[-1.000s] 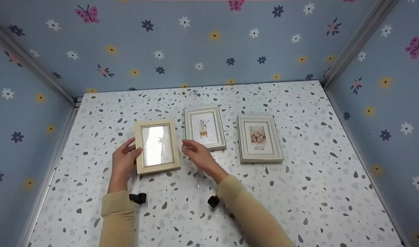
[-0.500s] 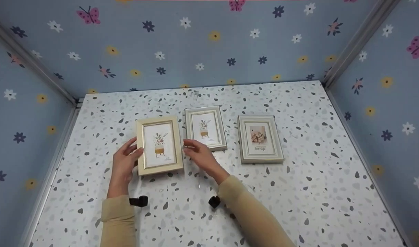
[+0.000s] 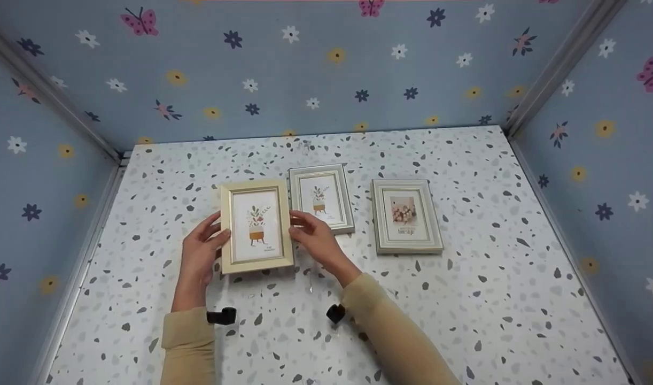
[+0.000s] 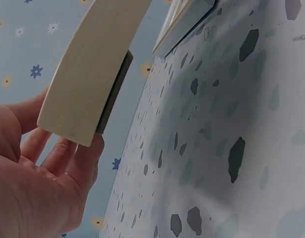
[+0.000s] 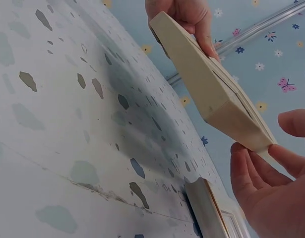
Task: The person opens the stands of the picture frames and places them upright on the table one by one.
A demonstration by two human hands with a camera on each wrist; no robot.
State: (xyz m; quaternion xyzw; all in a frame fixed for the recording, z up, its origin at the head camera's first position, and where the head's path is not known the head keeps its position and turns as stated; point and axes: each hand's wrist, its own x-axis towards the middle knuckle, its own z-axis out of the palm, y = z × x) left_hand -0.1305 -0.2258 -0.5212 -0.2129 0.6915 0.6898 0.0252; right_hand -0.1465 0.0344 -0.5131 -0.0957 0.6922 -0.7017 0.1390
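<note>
Head view is showing the cream frame above the surface, its long axis running 12 to 6 o'clock, lying at 3 o'clock from the left hand and 9 o'clock from the right hand (both equally near), fingers pinching each side.

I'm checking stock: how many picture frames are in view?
3: cream frame, held by the left hand, touched by the right hand; partly covered middle frame and rightmost frame, both on the table.
</note>
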